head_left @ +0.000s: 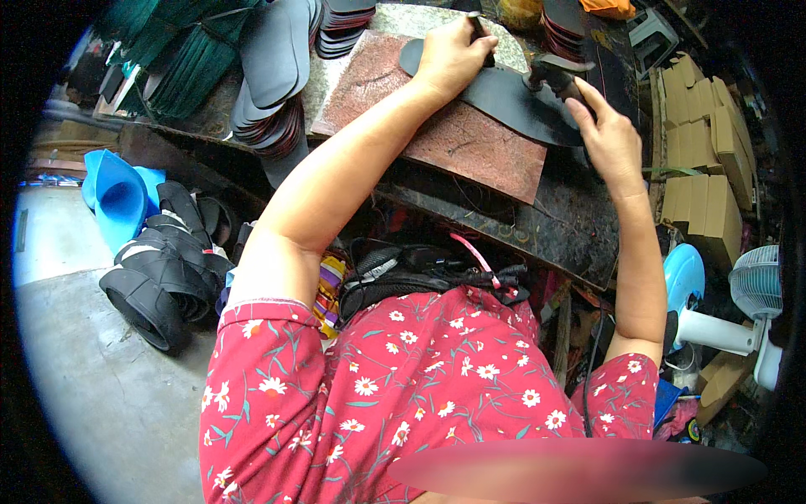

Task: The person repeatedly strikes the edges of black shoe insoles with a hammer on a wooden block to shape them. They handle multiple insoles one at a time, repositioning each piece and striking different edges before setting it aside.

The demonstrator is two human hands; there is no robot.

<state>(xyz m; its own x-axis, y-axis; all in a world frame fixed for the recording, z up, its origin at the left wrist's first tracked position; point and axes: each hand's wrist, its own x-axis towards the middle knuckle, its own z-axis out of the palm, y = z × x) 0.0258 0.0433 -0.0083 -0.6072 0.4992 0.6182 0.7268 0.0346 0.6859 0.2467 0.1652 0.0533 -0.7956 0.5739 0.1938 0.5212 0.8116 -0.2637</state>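
My left hand (449, 59) is closed around a short dark rod (477, 27) that looks like a hand punch, held upright over a black shoe sole (514, 99). Its tip is mostly hidden behind my fingers. In my right hand (611, 139) is a hammer (557, 77), gripped by its dark handle, with the metal head above the sole's wide part. The sole lies flat across a worn reddish board (483, 155), with one end running past the board's right edge.
Stacks of black soles (270, 59) stand at the back left beside dark green bundles (180, 63). Cardboard boxes (701, 210) and a fan (756, 281) are on the right. Black shoe parts (155, 281) and a blue piece (117, 197) lie at the left.
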